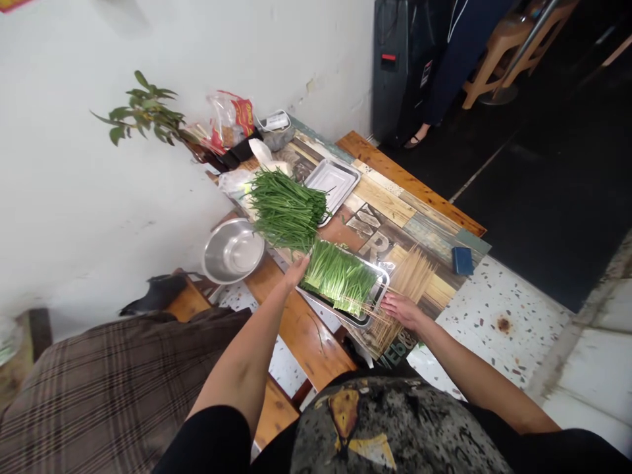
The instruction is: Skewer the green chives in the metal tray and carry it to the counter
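Note:
A metal tray (386,276) holds a row of cut garlic chives (340,280), with thin skewer ends showing at its right side. My left hand (297,270) is at the tray's left end, against the chives; most of its fingers are hidden. On the other end, my right hand (401,309) reaches to the tray's edge with its fingers stretched out, close to the skewer ends. Loose bamboo skewers (413,271) lie beyond it on the table. A big heap of long chives (289,207) rests behind the tray, partly over a second metal tray (336,183).
A steel bowl (234,251) stands left of the table, by a wooden bench (296,316). On the patterned table (385,197) lies a small blue box (463,261). Packets (232,122) and a leafy plant (143,108) are by the wall. A person's leg (442,72) shows behind.

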A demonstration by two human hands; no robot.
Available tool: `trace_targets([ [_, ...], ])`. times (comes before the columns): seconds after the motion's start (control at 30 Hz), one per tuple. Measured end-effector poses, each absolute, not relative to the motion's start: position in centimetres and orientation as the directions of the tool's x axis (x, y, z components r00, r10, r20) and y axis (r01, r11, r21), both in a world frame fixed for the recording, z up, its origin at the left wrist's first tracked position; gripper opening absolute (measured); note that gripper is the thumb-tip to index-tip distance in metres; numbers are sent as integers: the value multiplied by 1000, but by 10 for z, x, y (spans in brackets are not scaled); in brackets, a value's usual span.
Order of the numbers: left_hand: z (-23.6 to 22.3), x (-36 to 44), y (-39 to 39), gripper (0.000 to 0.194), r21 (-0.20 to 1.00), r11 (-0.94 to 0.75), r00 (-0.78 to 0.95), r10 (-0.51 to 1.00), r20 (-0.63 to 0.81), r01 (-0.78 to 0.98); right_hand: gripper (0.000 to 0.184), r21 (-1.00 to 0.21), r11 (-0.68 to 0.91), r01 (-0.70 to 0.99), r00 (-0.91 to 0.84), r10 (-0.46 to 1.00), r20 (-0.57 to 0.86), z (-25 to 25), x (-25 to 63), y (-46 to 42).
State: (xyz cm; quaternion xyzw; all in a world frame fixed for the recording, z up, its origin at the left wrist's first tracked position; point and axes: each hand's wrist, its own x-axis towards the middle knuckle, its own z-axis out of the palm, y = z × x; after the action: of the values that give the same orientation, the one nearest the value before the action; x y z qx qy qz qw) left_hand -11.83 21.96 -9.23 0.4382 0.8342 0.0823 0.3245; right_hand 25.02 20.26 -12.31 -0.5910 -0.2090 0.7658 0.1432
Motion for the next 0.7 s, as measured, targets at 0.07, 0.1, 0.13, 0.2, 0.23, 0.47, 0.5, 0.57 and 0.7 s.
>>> trace_targets([
  [0.07, -92, -114, 225, 69, 421, 621, -376, 759, -531, 661, 15, -487, -873, 32, -248, 465, -850, -128, 246, 204],
  [0.1, -92, -112, 228, 71, 412, 634, -373, 745, -553, 654, 14, -485, -874, 36, -234, 464, -854, -132, 244, 204],
  [0.13, -92, -109, 231, 74, 399, 649, -380, 729, -569, 648, 13, -484, -874, 39, -216, 466, -858, -135, 243, 205],
  [0.2, -92, -104, 234, 81, 372, 680, -406, 699, -588, 632, 12, -489, -871, 46, -172, 475, -863, -141, 241, 206],
  [0.23, -92, -101, 234, 83, 363, 693, -420, 688, -593, 623, 12, -494, -868, 48, -150, 483, -863, -144, 241, 207],
  [0.47, -92, -86, 219, 87, 372, 756, -467, 636, -614, 539, 6, -541, -838, 68, -75, 536, -841, -141, 254, 208],
  [0.5, -91, -85, 217, 87, 377, 765, -485, 630, -606, 523, 7, -554, -829, 75, -82, 548, -832, -138, 255, 209],
  [0.57, -85, -83, 212, 86, 393, 779, -525, 622, -580, 488, 9, -586, -805, 90, -101, 578, -810, -131, 257, 212],
  [0.7, -64, -83, 200, 82, 454, 793, -604, 606, -518, 407, 14, -655, -742, 144, -153, 637, -756, -114, 256, 222],
])
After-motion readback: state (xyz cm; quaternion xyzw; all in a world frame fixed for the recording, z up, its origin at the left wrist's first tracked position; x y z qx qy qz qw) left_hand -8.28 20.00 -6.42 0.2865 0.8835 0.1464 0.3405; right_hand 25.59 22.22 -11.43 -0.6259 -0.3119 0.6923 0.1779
